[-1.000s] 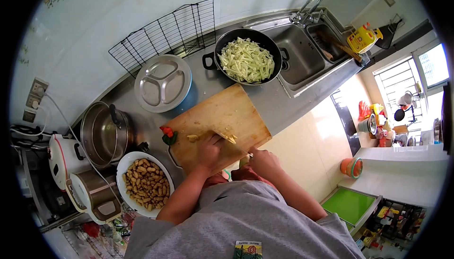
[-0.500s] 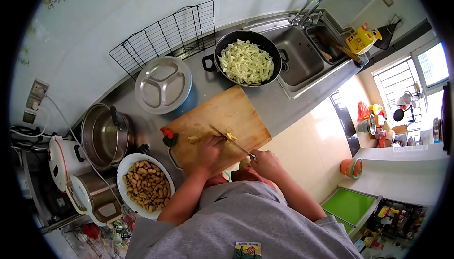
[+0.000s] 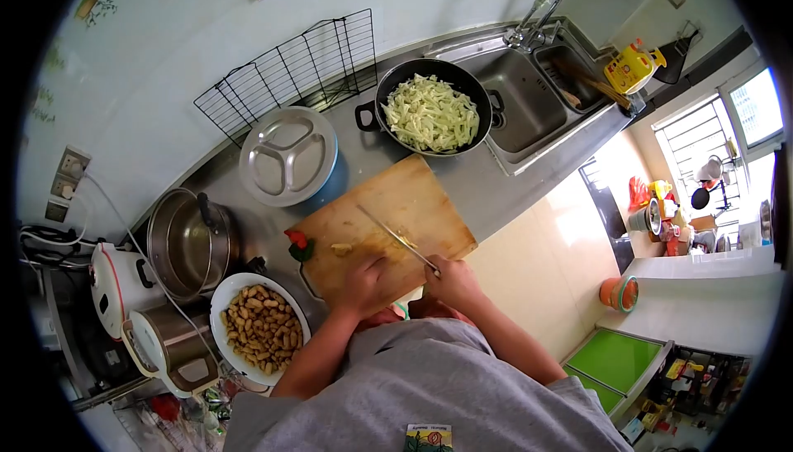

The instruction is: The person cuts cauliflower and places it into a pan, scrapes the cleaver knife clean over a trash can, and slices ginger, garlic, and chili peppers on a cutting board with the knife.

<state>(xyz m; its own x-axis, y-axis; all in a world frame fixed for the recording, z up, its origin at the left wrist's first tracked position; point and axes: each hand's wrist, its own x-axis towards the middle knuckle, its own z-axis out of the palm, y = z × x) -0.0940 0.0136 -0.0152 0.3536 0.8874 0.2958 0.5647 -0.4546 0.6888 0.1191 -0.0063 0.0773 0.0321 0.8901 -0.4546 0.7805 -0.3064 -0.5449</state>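
A wooden cutting board (image 3: 429, 192) lies on the steel counter. My right hand (image 3: 452, 280) is wrapped round the handle of a knife (image 3: 384, 226), its blade slanting up and left over the board. Yellowish cut pieces (image 3: 405, 240) lie beside the blade. My left hand (image 3: 361, 281) rests on the board left of the knife, its fingers curled; whether anything is under them is hidden. Just above it is a small yellowish piece (image 3: 341, 249). Red and green peppers (image 3: 299, 244) sit at the board's left edge.
A black pan (image 3: 488, 131) of shredded pale green vegetable stands beyond the board, beside the sink (image 3: 529, 109). To the left are a divided metal plate (image 3: 289, 155), a steel pot (image 3: 183, 246), a white bowl (image 3: 220, 299) of peanuts and a rice cooker (image 3: 116, 287).
My left hand has drawn slightly back from the blade and cut pieces. The knife has moved a little down and left with my right hand. The view has shifted slightly.
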